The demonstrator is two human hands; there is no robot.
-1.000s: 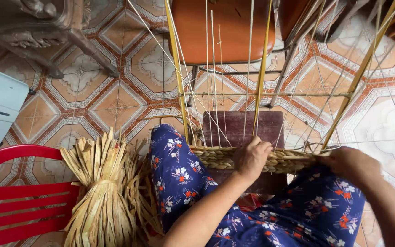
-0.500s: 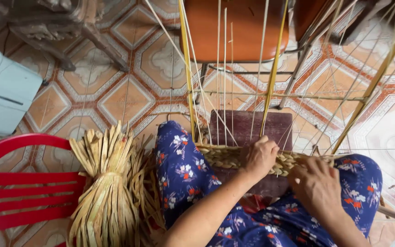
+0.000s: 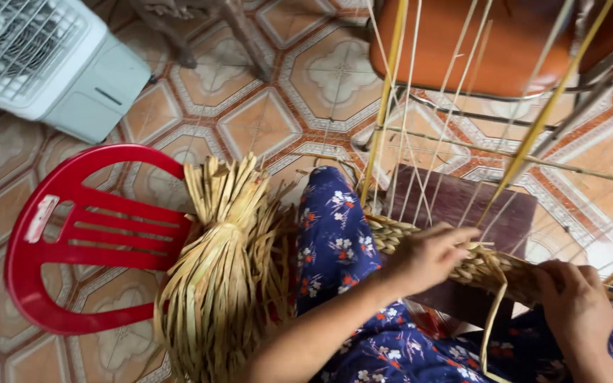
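Note:
I sit with a half-woven straw basket [image 3: 478, 264] across my knees, which are covered by blue flowered cloth [image 3: 335, 241]. Thin upright stakes [image 3: 420, 142] rise from its woven rim. My left hand [image 3: 427, 255] rests on the rim with its fingers pressed among the stakes. My right hand [image 3: 576, 308] grips the rim further right, and a loose straw strand [image 3: 492, 319] loops down between the two hands. A dark wooden board [image 3: 462, 206] lies under the basket.
A tied bundle of dried straw strips [image 3: 221, 276] leans on a red plastic chair [image 3: 86, 234] at my left. A white fan box [image 3: 44, 60] stands at the top left. An orange stool [image 3: 477, 42] with metal legs sits ahead on the patterned tile floor [image 3: 264, 120].
The view has swung left and down, showing more of the red chair and fan box. My right hand has slid right along the rim, and a loose strand now loops between the hands.

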